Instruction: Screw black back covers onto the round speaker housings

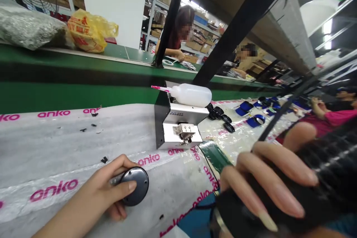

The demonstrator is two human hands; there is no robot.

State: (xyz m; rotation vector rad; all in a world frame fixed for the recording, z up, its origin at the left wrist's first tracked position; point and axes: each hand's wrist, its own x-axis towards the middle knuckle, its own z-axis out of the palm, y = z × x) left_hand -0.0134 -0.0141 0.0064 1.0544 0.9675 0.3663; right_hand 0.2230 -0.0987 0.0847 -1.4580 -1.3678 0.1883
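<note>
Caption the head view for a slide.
Left hand holds a round black disc, right hand grips a blurred dark object; beyond, a squeeze bottle lies atop a metal fixture.

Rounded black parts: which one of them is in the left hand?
The disc under the thumb of the left hand; the others lie loose right of the metal stand.

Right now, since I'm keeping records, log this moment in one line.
left hand: holding round black part | right hand: gripping dark object, blurred | bottle: lying on metal fixture
</note>
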